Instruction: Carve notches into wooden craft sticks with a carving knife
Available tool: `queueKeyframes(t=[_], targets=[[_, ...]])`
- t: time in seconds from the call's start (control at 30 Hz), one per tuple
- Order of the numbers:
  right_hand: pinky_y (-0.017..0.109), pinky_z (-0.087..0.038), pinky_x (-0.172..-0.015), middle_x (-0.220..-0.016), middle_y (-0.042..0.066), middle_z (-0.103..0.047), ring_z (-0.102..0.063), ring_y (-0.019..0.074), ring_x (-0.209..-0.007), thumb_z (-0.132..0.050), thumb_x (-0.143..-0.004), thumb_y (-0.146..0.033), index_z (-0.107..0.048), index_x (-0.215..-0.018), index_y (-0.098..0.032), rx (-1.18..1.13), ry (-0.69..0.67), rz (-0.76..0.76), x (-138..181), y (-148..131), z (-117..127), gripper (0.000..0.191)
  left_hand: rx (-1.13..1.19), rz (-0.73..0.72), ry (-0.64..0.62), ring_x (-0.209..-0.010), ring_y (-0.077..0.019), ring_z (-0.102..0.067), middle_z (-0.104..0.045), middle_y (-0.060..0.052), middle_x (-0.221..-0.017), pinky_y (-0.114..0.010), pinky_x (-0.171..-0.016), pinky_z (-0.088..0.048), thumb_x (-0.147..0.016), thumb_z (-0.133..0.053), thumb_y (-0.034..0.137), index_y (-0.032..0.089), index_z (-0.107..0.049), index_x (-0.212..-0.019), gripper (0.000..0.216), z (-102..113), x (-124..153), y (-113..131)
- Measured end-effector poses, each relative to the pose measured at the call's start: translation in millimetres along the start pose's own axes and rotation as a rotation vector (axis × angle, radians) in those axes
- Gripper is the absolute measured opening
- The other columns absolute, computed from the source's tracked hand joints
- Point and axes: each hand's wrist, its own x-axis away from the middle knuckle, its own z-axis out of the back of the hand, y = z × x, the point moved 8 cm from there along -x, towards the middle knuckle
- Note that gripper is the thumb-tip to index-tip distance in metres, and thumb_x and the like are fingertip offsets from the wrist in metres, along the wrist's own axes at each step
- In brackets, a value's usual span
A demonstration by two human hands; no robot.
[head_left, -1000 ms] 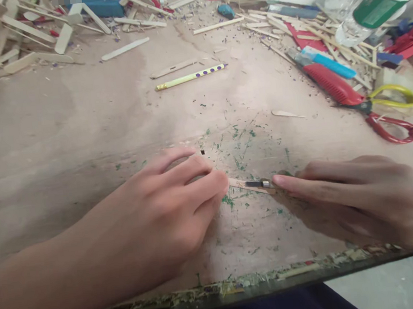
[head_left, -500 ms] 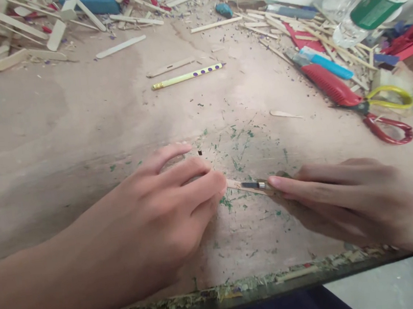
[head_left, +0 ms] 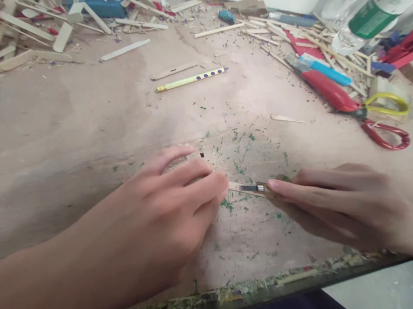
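A thin wooden stick lies flat on the scratched board near its front edge. My left hand lies on the stick's left end, fingertips pressed down on it and fingers curled. My right hand grips a small craft knife, forefinger laid along its top, and the blade rests on the stick just right of my left fingertips. Green specks and cut marks cover the board around the stick.
A dotted yellow pencil lies mid-board. Red-and-yellow-handled scissors, a blue cutter and loose sticks crowd the right. A stick pile fills the far left corner. A plastic bottle lies at the far right. Shavings line the front edge.
The knife tip has crept slightly left along the stick. Both hands otherwise stay in place; the view shifted a little.
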Motion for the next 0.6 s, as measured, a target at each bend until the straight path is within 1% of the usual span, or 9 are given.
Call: queueKeyframes(t=[0.1, 0.23, 0.33, 0.47, 0.6], targets=[[0.025, -0.045, -0.053, -0.083, -0.005, -0.071, -0.059, 0.0087, -0.061, -0.069, -0.124, -0.014, -0.075, -0.143, -0.016, 0.016, -0.001, 0.011, -1.9, -0.9, 1.2, 0.02, -0.006, -0.008, 0.017, -0.118, -0.0284, -0.079, -0.086, -0.007, -0.12, -0.054, -0.136, -0.055, -0.117, -0.061, 0.008, 0.014, -0.089, -0.123, 0.029, 0.1, 0.6, -0.2], [0.026, -0.043, -0.051, -0.079, -0.007, -0.066, -0.055, 0.0083, -0.057, -0.067, -0.125, -0.015, -0.076, -0.143, -0.016, 0.027, -0.002, 0.003, -2.2, 0.0, 1.7, 0.02, -0.009, -0.011, -0.025, -0.12, -0.0294, -0.079, -0.086, -0.007, -0.122, -0.055, -0.134, -0.056, -0.119, -0.061, 0.009, 0.014, -0.089, -0.124, 0.029, 1.0, -1.0, 1.3], [0.027, -0.042, -0.05, -0.08, -0.006, -0.069, -0.058, 0.0085, -0.058, -0.07, -0.122, -0.013, -0.077, -0.143, -0.016, 0.034, 0.0, 0.013, -1.9, -0.4, 2.6, 0.022, 0.011, 0.001, -0.036, -0.122, -0.0311, -0.079, -0.086, -0.007, -0.124, -0.057, -0.132, -0.057, -0.118, -0.061, 0.007, 0.013, -0.09, -0.122, 0.029, 2.6, -2.2, 1.5], [0.03, -0.043, -0.05, -0.082, -0.004, -0.072, -0.06, 0.0102, -0.058, -0.073, -0.119, -0.009, -0.076, -0.146, -0.016, 0.043, -0.023, 0.0, 1.9, 1.1, 1.5, 0.029, -0.006, -0.011, -0.03, -0.12, -0.0316, -0.079, -0.086, -0.008, -0.121, -0.057, -0.129, -0.058, -0.118, -0.063, 0.008, 0.014, -0.09, -0.122, 0.028, 2.4, -3.1, 0.4], [0.034, -0.045, -0.051, -0.086, -0.004, -0.075, -0.063, 0.0129, -0.061, -0.076, -0.117, -0.01, -0.075, -0.154, -0.018, 0.062, -0.046, -0.009, 7.2, 1.9, 1.0, 0.038, -0.02, -0.036, -0.03, -0.118, -0.0302, -0.079, -0.085, -0.007, -0.121, -0.055, -0.127, -0.059, -0.121, -0.063, 0.011, 0.015, -0.09, -0.122, 0.027, 1.8, -3.1, -0.1]])
